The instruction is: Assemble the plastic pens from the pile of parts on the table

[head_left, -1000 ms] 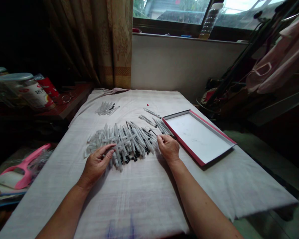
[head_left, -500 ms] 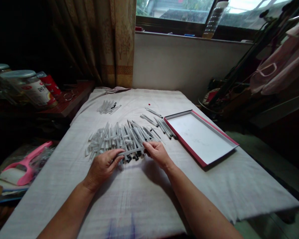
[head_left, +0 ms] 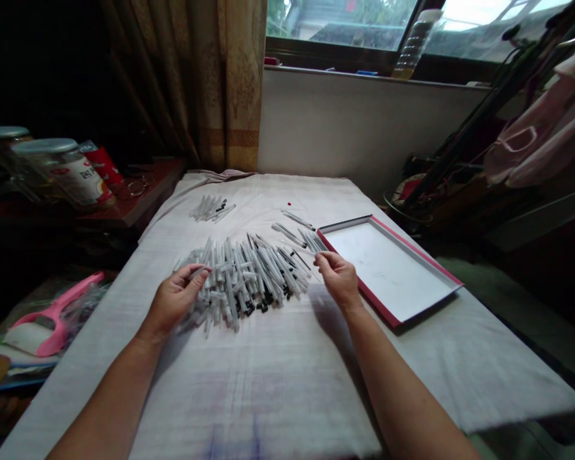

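Note:
My left hand [head_left: 175, 303] is at the left side of a large pile of pens [head_left: 249, 271], its thumb and fingers closed in a pinch. Something pale seems to lie between them, but I cannot make it out. On the other side of the pile, next to the box's near-left wall, my right hand [head_left: 339, 281] is pinched too; whatever its fingertips hold is hidden. The pile mixes clear barrels, clear caps and black ends. Several pens in a row [head_left: 311, 239] lie just beyond my right hand, partly covered by it.
A shallow red-edged box [head_left: 386, 281] with a white bottom sits right on the cloth-covered table [head_left: 249, 390]. A smaller group of pens [head_left: 211, 209] lies at the back left, a tiny red piece [head_left: 289, 204] at the back. Jars [head_left: 69, 172] stand on a side table.
My hands have moved apart, left hand leftward and right hand rightward towards the box. The clear pen that stretched between them is no longer seen there.

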Demonstrator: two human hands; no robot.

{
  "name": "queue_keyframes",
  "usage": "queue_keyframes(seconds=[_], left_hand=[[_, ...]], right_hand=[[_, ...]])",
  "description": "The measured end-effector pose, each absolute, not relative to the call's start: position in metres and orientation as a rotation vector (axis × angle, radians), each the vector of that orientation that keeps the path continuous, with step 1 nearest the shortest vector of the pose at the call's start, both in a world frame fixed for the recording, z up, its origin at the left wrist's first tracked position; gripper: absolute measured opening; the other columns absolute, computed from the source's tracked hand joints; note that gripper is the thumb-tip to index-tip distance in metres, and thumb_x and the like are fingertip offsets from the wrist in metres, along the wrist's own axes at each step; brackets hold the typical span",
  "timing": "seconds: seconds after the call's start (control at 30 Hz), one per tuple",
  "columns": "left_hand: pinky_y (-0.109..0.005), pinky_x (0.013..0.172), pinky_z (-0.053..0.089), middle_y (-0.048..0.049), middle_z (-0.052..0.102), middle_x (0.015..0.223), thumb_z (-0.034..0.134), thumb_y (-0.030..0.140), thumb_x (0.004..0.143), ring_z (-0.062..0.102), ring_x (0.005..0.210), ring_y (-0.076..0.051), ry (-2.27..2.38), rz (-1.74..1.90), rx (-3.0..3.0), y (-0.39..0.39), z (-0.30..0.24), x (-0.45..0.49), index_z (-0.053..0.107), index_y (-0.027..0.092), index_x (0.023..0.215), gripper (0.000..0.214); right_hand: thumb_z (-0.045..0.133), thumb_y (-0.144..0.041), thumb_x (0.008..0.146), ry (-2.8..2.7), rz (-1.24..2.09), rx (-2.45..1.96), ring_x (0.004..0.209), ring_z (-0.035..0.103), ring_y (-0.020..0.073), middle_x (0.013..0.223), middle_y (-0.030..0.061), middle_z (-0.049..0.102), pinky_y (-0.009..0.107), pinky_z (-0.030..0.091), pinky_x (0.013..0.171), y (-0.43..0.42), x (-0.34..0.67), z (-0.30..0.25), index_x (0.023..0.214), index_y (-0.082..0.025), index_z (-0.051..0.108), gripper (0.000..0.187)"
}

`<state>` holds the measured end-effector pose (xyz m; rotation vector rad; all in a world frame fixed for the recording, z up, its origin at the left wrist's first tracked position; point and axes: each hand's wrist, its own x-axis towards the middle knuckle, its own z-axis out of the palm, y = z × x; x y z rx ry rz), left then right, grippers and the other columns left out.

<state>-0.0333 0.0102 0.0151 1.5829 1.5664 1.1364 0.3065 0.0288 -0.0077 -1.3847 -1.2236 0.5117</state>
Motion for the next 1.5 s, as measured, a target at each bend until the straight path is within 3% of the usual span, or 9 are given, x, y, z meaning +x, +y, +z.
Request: queue_keyframes(seconds=[0.1, 0.23, 0.37, 0.67, 0.8, 1.13, 1.27, 1.37, 1.5], left_hand=[[-0.026, 0.06, 0.046, -0.0029, 0.068, 0.083, 0.052, 0.052, 0.084, 0.062, 0.07, -0.017, 1.758, 1.091, 1.932, 0.025, 0.018, -0.019, 0.07, 0.021, 0.104, 0.042], [-0.032, 0.082, 0.05, -0.0079, 0.071, 0.104, 0.042, 0.041, 0.092, 0.065, 0.096, -0.023, 1.894, 0.892, 2.409, 0.043, 0.021, -0.004, 0.07, 0.022, 0.113, 0.039], [-0.036, 0.079, 0.048, -0.0094, 0.07, 0.097, 0.043, 0.039, 0.094, 0.064, 0.091, -0.026, 1.869, 0.802, 2.705, 0.052, 0.015, 0.005, 0.07, 0.021, 0.111, 0.037], [-0.038, 0.082, 0.049, -0.0084, 0.068, 0.099, 0.043, 0.04, 0.097, 0.063, 0.091, -0.025, 1.752, 1.094, 2.682, 0.028, 0.004, -0.007, 0.068, 0.021, 0.111, 0.034], [-0.037, 0.085, 0.05, -0.0067, 0.069, 0.1, 0.048, 0.034, 0.097, 0.064, 0.093, -0.023, 1.702, 1.231, 2.646, 0.014, -0.003, -0.013, 0.066, 0.022, 0.111, 0.027], [-0.037, 0.088, 0.053, -0.0058, 0.068, 0.102, 0.051, 0.024, 0.094, 0.066, 0.095, -0.022, 1.68, 1.384, 2.525, 0.011, -0.015, -0.022, 0.066, 0.023, 0.112, 0.023], [-0.037, 0.089, 0.053, -0.0061, 0.067, 0.102, 0.053, 0.019, 0.093, 0.065, 0.096, -0.022, 1.634, 1.417, 2.601, 0.005, -0.009, -0.019, 0.063, 0.024, 0.118, 0.028], [-0.041, 0.096, 0.05, -0.0089, 0.062, 0.119, 0.057, 0.019, 0.091, 0.061, 0.111, -0.025, 1.613, 1.414, 2.666, -0.003, -0.002, -0.007, 0.057, 0.027, 0.129, 0.039], [-0.049, 0.107, 0.041, -0.015, 0.046, 0.144, 0.066, 0.022, 0.088, 0.046, 0.134, -0.033, 1.574, 1.383, 2.834, -0.008, 0.001, 0.007, 0.053, 0.027, 0.133, 0.048]], right_hand=[[0.058, -0.042, 0.082, -1.305, 0.364, -1.548, 0.081, 0.072, 0.024, 0.085, 0.0086, 0.078, 0.035, 0.053, 0.08, 0.032, 0.299, -0.021, 0.087, -0.02, 0.078, 0.03], [0.057, -0.034, 0.087, -1.507, 0.193, -1.722, 0.085, 0.072, 0.0219, 0.092, 0.0071, 0.079, 0.029, 0.051, 0.078, 0.026, 0.286, -0.027, 0.091, -0.023, 0.08, 0.025], [0.053, -0.033, 0.094, -1.676, 0.121, -1.801, 0.086, 0.071, 0.0199, 0.093, 0.007, 0.078, 0.026, 0.049, 0.075, 0.02, 0.288, -0.023, 0.094, -0.022, 0.079, 0.028], [0.05, -0.027, 0.095, -1.864, 0.022, -2.102, 0.101, 0.068, 0.0221, 0.119, 0.009, 0.071, 0.03, 0.05, 0.085, 0.055, 0.317, 0.006, 0.116, -0.023, 0.072, 0.031], [0.051, -0.029, 0.094, -2.006, 0.032, -2.152, 0.103, 0.069, 0.0253, 0.116, 0.0113, 0.071, 0.031, 0.051, 0.082, 0.085, 0.306, 0.018, 0.11, -0.024, 0.075, 0.029], [0.055, -0.017, 0.09, -2.028, 0.116, -2.285, 0.104, 0.07, 0.0288, 0.108, 0.024, 0.073, 0.034, 0.05, 0.084, 0.115, 0.29, 0.024, 0.106, -0.01, 0.074, 0.026], [0.047, -0.029, 0.097, -1.929, 0.11, -2.206, 0.096, 0.07, 0.025, 0.106, 0.0155, 0.075, 0.033, 0.05, 0.08, 0.088, 0.297, 0.034, 0.111, -0.016, 0.069, 0.029], [0.057, -0.032, 0.089, -1.766, 0.472, -1.677, 0.08, 0.069, 0.0203, 0.086, 0.0064, 0.075, 0.03, 0.049, 0.074, 0.052, 0.294, 0.032, 0.091, -0.02, 0.069, 0.017], [0.06, -0.033, 0.084, -1.616, 0.929, -1.311, 0.068, 0.063, 0.0164, 0.073, 0.0022, 0.069, 0.028, 0.048, 0.066, 0.011, 0.273, 0.021, 0.08, -0.02, 0.066, 0.016]])
